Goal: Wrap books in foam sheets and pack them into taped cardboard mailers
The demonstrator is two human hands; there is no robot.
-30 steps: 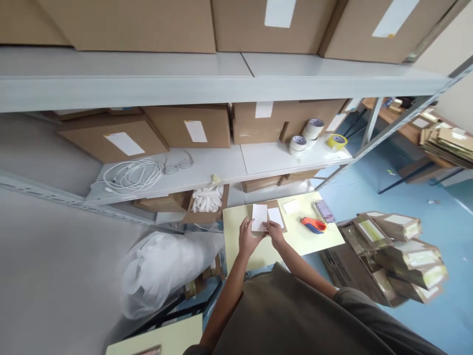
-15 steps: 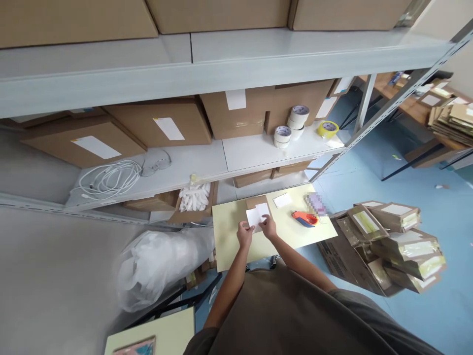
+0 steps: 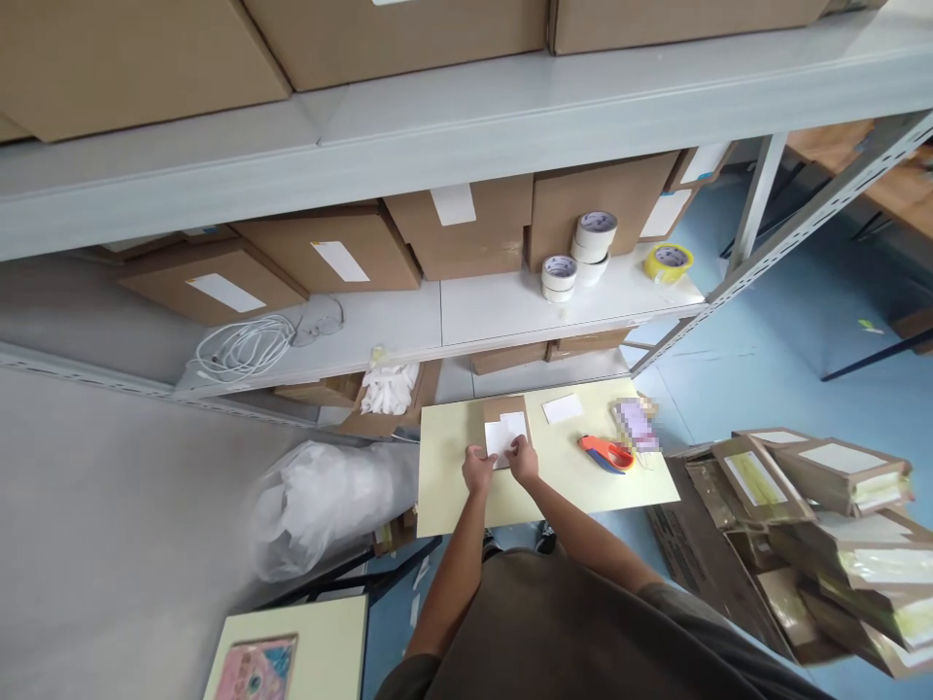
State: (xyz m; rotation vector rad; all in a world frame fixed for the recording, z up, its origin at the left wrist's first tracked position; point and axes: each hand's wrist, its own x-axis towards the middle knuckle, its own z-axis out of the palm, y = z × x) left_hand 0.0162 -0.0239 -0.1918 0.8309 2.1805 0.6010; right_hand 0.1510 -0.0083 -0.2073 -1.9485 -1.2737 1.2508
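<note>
"What are the hands doing, nearest us?"

"The left hand [image 3: 477,469] grips the near-left corner of a white rectangular paper sheet [image 3: 497,439]. The right hand [image 3: 523,461] has bent fingers against the papers' right side (pinching or pressing, I can't tell)."

"And where's that sheet?"

"Over a flat brown cardboard piece [image 3: 502,406] on the pale yellow worktop [image 3: 452,491], overlapping a second white paper [image 3: 516,422]."

"What's beside them?"

"Off to the right, an orange-and-blue handheld tool [image 3: 606,454], with a purple item [image 3: 637,426] just beyond (it's blurred). A loose white paper slip [image 3: 563,408] lies near the cardboard."

"Farther back?"

"An open brown cardboard box [image 3: 424,386] holding white soft items [image 3: 390,389]. Above, on the grey shelf [image 3: 481,316], sit a coiled white cable [image 3: 246,348], stacked white tape rolls [image 3: 596,233] and a yellow tape roll [image 3: 668,263]."
</note>
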